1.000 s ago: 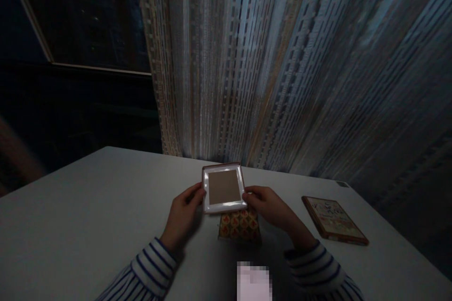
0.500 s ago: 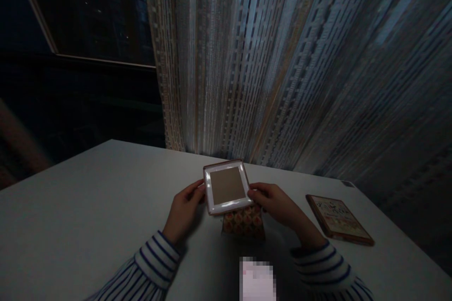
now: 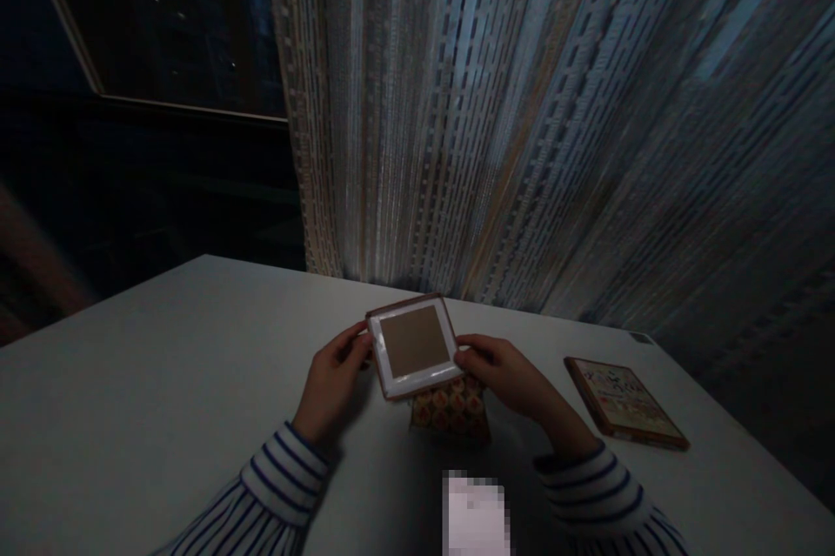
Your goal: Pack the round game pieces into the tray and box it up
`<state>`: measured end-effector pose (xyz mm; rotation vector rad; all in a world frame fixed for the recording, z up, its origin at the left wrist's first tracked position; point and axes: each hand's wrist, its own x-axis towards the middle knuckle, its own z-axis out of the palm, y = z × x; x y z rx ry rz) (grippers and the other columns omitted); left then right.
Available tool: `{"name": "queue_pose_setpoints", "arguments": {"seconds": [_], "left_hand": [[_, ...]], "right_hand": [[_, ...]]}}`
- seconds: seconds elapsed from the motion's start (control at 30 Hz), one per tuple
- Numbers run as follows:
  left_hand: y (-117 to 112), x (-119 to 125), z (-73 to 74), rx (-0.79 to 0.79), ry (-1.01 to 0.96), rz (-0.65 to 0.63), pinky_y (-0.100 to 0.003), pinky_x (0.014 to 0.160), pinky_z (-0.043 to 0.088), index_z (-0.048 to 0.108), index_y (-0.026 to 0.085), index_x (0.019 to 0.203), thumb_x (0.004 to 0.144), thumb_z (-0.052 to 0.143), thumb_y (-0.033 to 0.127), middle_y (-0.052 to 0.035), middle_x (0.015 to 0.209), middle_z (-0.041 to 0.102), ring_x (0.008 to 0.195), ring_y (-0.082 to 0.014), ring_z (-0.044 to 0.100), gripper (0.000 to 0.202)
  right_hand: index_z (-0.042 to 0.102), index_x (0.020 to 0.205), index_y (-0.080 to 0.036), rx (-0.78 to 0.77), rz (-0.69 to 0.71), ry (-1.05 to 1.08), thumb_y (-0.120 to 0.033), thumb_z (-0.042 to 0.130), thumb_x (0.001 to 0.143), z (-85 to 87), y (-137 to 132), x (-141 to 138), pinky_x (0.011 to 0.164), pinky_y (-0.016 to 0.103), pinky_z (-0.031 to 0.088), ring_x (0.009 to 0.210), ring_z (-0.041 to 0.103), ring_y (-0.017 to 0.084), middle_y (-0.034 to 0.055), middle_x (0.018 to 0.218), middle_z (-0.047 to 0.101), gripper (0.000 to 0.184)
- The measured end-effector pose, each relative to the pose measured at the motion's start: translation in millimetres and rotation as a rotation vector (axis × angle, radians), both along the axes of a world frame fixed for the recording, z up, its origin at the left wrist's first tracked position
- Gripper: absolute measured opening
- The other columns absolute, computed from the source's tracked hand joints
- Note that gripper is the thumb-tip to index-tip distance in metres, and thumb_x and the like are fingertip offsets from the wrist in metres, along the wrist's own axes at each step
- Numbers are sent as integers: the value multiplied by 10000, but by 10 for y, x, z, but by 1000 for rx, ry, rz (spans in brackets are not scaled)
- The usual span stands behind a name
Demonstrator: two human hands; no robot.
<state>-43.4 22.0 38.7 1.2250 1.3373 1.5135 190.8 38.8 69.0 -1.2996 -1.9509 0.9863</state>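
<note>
Between my two hands, tilted above the table, is a square box lid [image 3: 417, 341] with a plain brown middle, a shiny white border and a thin reddish-brown rim. My left hand [image 3: 335, 373] grips its left edge with thumb and fingers. On the opposite edge, my right hand [image 3: 502, 369] pinches the lid, thumb on the near face. Below and partly behind the lid stands a small box [image 3: 450, 417] patterned with rows of orange-red round motifs; its upper part is hidden.
A flat, brown-edged case with a printed picture cover [image 3: 630, 404] lies at the right on the white table [image 3: 163, 382]. A small dark square patch [image 3: 640, 338] is near the back right corner. Stringy curtains [image 3: 417, 103] hang behind the table. A pixelated patch covers the bottom middle.
The lid has shifted slightly left and turned a little anticlockwise. My left hand has moved slightly left with it; my right hand has hardly moved.
</note>
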Motion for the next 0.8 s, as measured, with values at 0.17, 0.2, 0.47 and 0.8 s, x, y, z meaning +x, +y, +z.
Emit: {"name": "queue_pose_setpoints", "arguments": {"seconds": [0.17,0.2,0.47,0.8], "left_hand": [[-8,-9,-2,19,-14,-26,-285,630,484,635,108,1041,686,603,494,-103,935,690,775,-209,618,526],[-10,-9,-1,22,-10,-30,-285,628,484,640,111,1031,688,600,496,-100,925,692,765,-207,617,518],[-36,18,38,31,-20,-11,-283,655,478,656,110,1001,687,597,503,-91,933,691,785,-206,607,507],[-42,0,21,42,14,-26,-274,652,460,683,130,916,712,549,548,-62,785,678,747,-198,585,485]], "right_hand": [[605,1086,-118,30,-35,10,-333,523,771,15,-8,-6,728,292,471,832,610,194,72,908,679,390],[601,1092,-114,34,-39,9,-331,522,773,22,-11,-7,736,293,471,839,610,195,77,915,678,394],[617,1071,-156,72,-53,42,-318,541,768,13,-2,-4,745,291,482,837,609,180,52,912,672,352],[620,1070,-171,122,-81,35,-300,536,768,27,-2,9,718,284,495,821,615,175,55,934,663,339]]}}
